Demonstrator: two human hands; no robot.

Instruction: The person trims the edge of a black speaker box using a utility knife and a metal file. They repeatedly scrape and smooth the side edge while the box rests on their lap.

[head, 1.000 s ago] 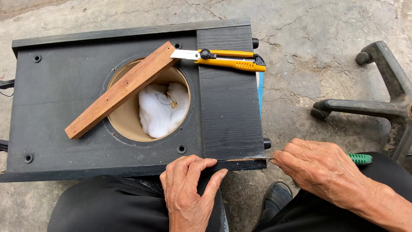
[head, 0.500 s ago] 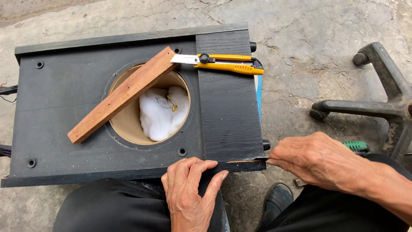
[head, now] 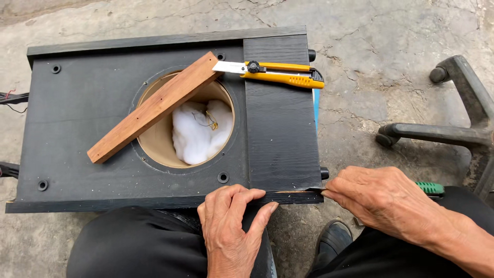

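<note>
Shifted left since 0.5 s ago: right hand (head: 388, 203) closer in on the near right corner of the black speaker box (head: 87, 108); green tool handle (head: 430, 188) showing slightly less behind the knuckles. Left hand (head: 229, 231) unchanged, box and loose items in same layout.

Now:
- Left hand palm down on the near edge of the box, fingers curled over the top lip, thumb along the front face. Pressing, not wrapped around anything.
- Right hand closed around the green-handled tool, metal tip (head: 315, 190) laid into the seam at the near right corner. Tip type not readable.
- Hands apart, both on the same near edge.
- Box lying flat on cracked concrete floor (head: 370, 31), front panel up, near edge over the lap.
- Round cutout (head: 154, 141) in panel, white stuffing (head: 198, 131) inside.
- Wooden strip (head: 154, 107) lying diagonally across the cutout.
- Yellow utility knife (head: 275, 73) on the panel's far right, blade out, blade tip just beside the strip's upper end.
- Chair base (head: 453, 128) on the floor to the right, well apart from the box.
</note>
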